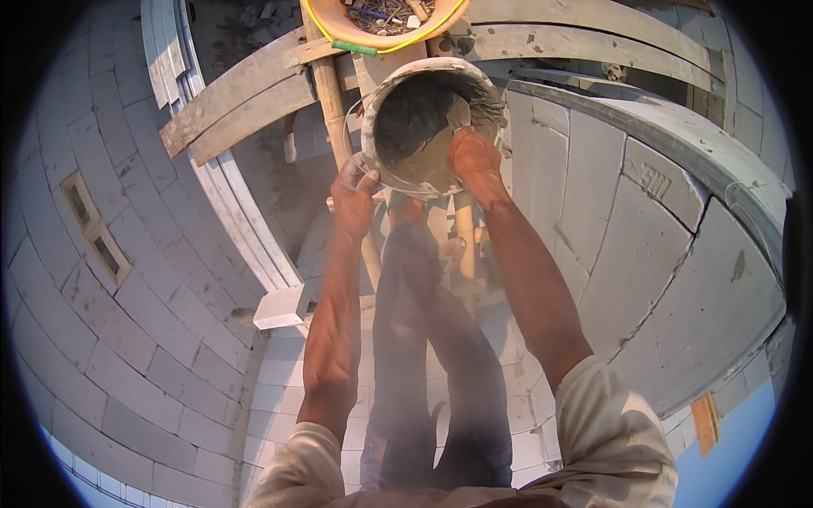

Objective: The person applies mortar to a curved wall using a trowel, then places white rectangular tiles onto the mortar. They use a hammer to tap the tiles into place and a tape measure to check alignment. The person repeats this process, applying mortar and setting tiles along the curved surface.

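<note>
Walls of pale grey block are set on both sides, left (127, 339) and right (627, 220), with bright ground showing between them. The mortar bucket (369, 123) is located ahead of the person's legs (432, 330), its mouth turned toward the viewer. Its rim is crusted with dried grey material; wet grey mortar (411, 123) is held inside, darker at the back and lit brown near the front. The left hand (354, 184) is closed on the lower-left rim, beside a thin wire handle (398, 184). The right hand (474, 157) is closed at the right of the mouth on a trowel (458, 114) — the blade is seen inside, the handle is hidden.

Open room is left over the mouth's centre and upper left. On the right, the bucket is bounded closely by the block wall; on the left, by an upright bamboo pole (326, 93).

Beyond the rim, passage is blocked by an orange bucket (406, 38) filled with debris — a yellow handle is fitted to it — and by timber planks (576, 42). Metal channels (237, 220) are placed farther left, with a white block (281, 306) at their near end.
</note>
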Demonstrator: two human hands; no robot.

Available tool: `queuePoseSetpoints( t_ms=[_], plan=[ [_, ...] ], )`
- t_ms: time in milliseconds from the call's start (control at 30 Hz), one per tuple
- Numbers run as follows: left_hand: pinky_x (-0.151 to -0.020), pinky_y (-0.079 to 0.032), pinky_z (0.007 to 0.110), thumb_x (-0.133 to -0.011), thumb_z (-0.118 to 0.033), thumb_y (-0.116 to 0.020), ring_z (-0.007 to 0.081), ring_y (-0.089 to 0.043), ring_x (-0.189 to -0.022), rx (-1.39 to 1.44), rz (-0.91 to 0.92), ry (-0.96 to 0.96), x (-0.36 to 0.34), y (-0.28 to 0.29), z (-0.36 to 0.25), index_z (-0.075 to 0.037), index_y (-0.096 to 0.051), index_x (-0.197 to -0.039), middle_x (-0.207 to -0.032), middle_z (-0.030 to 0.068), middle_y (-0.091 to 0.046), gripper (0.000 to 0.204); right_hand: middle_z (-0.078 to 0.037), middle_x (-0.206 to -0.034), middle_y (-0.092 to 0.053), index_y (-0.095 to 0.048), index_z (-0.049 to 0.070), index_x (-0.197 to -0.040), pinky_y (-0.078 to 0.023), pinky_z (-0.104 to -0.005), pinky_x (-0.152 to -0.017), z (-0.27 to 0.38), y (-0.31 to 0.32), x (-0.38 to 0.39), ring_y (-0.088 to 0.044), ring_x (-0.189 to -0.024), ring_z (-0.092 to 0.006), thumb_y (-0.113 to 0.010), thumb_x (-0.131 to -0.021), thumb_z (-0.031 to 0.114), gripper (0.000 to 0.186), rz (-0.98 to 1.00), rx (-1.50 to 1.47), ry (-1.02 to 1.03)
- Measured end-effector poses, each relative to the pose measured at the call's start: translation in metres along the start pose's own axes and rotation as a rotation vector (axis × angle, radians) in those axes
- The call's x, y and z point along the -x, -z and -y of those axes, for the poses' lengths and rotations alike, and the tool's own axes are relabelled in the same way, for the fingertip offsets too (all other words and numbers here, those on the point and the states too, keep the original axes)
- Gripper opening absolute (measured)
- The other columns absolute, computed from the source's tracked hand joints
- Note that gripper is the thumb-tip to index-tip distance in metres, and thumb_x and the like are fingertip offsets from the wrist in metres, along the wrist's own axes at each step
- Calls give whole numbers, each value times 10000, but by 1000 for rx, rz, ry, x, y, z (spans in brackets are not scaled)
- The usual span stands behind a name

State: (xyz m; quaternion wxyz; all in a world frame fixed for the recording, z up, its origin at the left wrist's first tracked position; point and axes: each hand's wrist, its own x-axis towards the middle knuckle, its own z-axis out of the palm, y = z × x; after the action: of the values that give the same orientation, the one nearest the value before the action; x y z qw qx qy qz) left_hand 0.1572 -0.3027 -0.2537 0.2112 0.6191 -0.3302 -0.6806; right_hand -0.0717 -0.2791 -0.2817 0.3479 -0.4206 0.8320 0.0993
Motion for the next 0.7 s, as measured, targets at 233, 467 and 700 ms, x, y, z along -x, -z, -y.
queuePoseSetpoints(
  t_ms=[233,467,700],
  plan=[
    [-908,-594,349,-955,39,-554,190,-688,-991,-208,-18,-116,9,-23,-23,45,-624,-1304,-1099,111,-688,355,-302,-952,-702,-672,-70,-1035,-594,-506,-765,17,-9,26,-723,-846,-460,-570,-922,123,246,-115,19,392],
    [-890,-596,345,-964,-11,-612,211,-699,-1016,-134,21,-97,3,-15,-16,47,-614,-1342,-1151,124,-703,382,-300,-1049,-713,-675,-67,-1142,-558,-501,-873,-6,5,28,-721,-965,-428,-679,-904,196,355,313,-272,397],
    [-923,-601,358,-1001,-28,-592,201,-679,-1052,-52,92,4,-15,15,-8,7,-602,-1315,-1200,85,-670,317,-252,-984,-718,-685,-16,-1145,-533,-436,-843,-50,11,40,-722,-937,-330,-778,-870,332,453,357,-536,385]
  ],
)
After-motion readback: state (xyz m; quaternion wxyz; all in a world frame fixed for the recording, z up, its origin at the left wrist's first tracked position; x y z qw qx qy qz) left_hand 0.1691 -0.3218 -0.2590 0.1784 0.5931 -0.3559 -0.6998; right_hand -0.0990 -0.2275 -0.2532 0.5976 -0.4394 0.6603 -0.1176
